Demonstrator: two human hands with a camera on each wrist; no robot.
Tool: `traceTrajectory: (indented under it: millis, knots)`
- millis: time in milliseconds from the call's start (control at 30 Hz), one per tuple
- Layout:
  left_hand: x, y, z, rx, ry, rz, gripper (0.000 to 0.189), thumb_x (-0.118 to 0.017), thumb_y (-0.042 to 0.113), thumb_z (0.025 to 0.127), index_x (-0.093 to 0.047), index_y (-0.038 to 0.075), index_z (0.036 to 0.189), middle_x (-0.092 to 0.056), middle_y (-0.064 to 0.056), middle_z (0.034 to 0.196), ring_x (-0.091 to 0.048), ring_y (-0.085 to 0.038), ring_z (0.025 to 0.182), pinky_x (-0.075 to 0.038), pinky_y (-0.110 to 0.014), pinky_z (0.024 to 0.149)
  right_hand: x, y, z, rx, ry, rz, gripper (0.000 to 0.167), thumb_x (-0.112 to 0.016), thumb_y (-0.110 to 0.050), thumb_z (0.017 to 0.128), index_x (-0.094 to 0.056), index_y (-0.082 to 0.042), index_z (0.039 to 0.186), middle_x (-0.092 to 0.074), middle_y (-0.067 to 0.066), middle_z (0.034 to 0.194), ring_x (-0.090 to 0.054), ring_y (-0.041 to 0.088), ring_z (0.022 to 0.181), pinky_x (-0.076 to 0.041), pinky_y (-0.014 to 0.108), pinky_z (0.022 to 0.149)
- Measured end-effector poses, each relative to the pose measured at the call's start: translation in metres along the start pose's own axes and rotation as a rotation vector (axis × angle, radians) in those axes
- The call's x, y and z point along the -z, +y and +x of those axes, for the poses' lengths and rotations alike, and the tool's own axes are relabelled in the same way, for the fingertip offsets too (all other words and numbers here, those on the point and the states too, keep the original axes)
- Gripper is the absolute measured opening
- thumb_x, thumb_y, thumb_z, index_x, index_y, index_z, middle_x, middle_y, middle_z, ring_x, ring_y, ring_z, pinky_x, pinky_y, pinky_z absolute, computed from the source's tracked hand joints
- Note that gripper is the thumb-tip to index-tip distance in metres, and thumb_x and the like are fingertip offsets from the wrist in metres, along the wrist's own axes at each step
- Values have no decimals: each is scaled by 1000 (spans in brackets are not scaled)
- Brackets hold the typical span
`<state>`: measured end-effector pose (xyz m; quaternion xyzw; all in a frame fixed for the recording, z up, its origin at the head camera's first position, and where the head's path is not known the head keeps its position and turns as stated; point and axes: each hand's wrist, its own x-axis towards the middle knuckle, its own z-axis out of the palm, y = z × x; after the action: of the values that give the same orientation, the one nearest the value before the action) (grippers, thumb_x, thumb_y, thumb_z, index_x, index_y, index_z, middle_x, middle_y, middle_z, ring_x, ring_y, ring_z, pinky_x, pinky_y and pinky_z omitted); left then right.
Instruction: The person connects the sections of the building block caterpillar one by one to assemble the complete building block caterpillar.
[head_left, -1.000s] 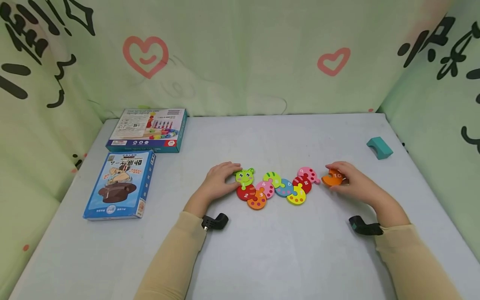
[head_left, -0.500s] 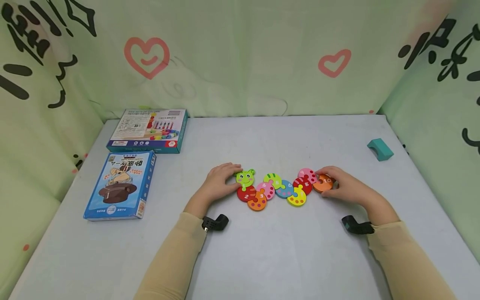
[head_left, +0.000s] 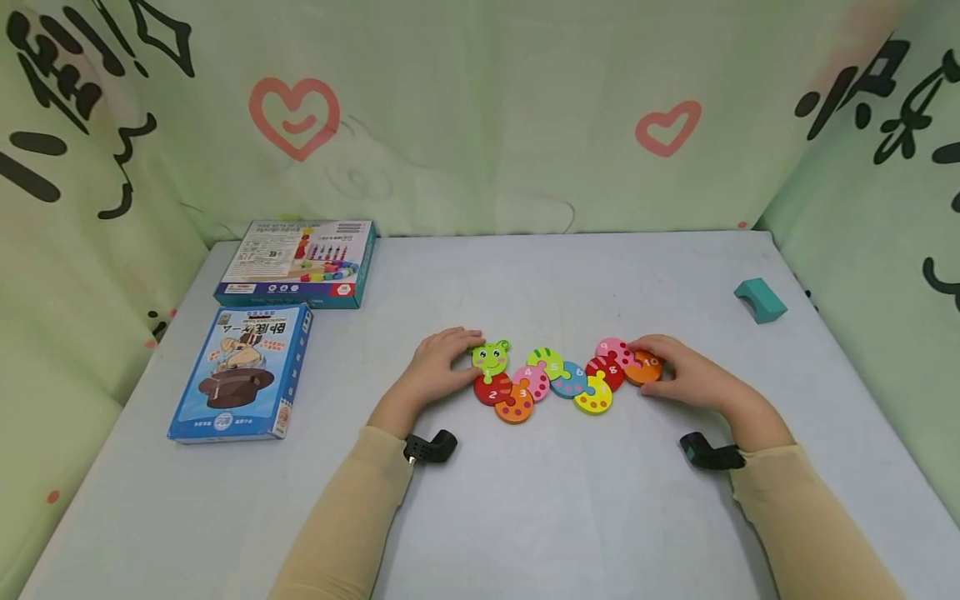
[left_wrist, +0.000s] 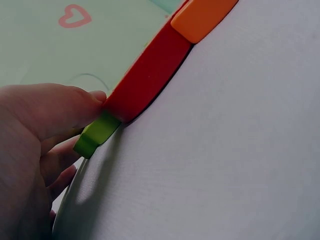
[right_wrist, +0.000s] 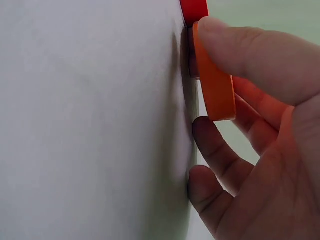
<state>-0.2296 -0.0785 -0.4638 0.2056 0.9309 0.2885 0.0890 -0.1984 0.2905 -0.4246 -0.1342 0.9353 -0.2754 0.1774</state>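
Note:
A caterpillar puzzle of round numbered pieces lies across the middle of the table in the head view. My left hand (head_left: 433, 371) pinches its green smiling head piece (head_left: 491, 359) between thumb and fingers, beside the red 2 piece (head_left: 491, 390). At the other end, my right hand (head_left: 693, 375) pinches the orange 10 piece (head_left: 643, 368), which meets the pink 9 piece (head_left: 611, 348). In the right wrist view the orange piece (right_wrist: 218, 95) looks slightly raised off the table at its near edge. Whether its tab is fully seated cannot be told.
Two boxed toys lie at the left: a blue box (head_left: 240, 367) with a hat picture and, behind it, a white and teal box (head_left: 296, 258). A teal arched block (head_left: 761, 300) sits at the far right. Green curtains (head_left: 480, 117) surround the white table (head_left: 525, 508).
My right hand has moved left with the orange 10 piece and brought it against the pink 9 piece. The left hand has stayed at the green head piece.

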Motion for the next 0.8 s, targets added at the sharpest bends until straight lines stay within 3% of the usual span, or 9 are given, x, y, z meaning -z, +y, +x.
traceTrajectory:
  millis: [200, 467, 667, 800]
  knots:
    - [1, 3, 2, 6, -3, -2, 48, -58, 35, 84, -50, 22, 130, -43, 6, 140, -27, -17, 136, -15, -45, 113, 2, 7, -10, -46, 6, -5, 68, -67, -22, 80, -34, -2, 136, -33, 23, 136, -41, 37, 112, -41, 54, 93]
    - [2, 3, 4, 5, -4, 12, 48, -58, 34, 85, -50, 21, 130, -43, 5, 140, -27, -18, 136, -15, -44, 113, 3, 19, -26, -86, 35, 1, 66, -65, -29, 82, -36, -2, 135, -36, 23, 135, -42, 32, 106, -42, 54, 91]
    - [-1, 2, 3, -6, 2, -16, 48, -59, 33, 84, -50, 20, 130, -44, 4, 139, -29, -18, 135, -17, -45, 112, 5, 17, -27, -94, 84, -7, 55, -57, -28, 88, -39, -3, 132, -39, 22, 131, -43, 30, 103, -45, 50, 86]
    - [-5, 2, 2, 32, -8, -64, 50, -59, 33, 84, -48, 22, 131, -45, 3, 139, -31, -19, 134, -18, -44, 112, 9, 8, -18, -118, 140, -20, 43, -53, -25, 90, -46, -3, 126, -44, 20, 122, -43, 30, 101, -46, 46, 84]
